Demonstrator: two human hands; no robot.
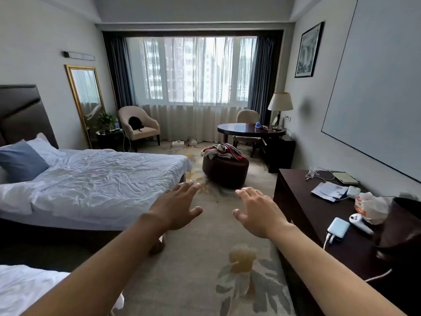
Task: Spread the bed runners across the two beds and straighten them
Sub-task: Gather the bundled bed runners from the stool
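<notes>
Daylight through sheer curtains fills a hotel room with patterned carpet, where two beds stand at the left — the far bed (109, 179) in rumpled white linen with a blue pillow (20, 161), the near bed (27, 290) showing only a white corner at the bottom edge. Neither bed wears a runner. A heap of red, white and grey cloth (219, 150) lies on the round dark ottoman (225, 171) beyond the beds; it is probably the bed runners, though from this distance the person cannot be sure. Both arms reach forward over the carpet: the left hand (180, 205) and the right hand (257, 210) hang palm-down with fingers spread, holding nothing. Such fabric should be light, limp and unbreakable, apt to tangle — best taken by pinching two corners of one short edge and shaking it out. No brand, label or writing is readable anywhere, including on the papers on the dark desk (319, 215) at the right.
</notes>
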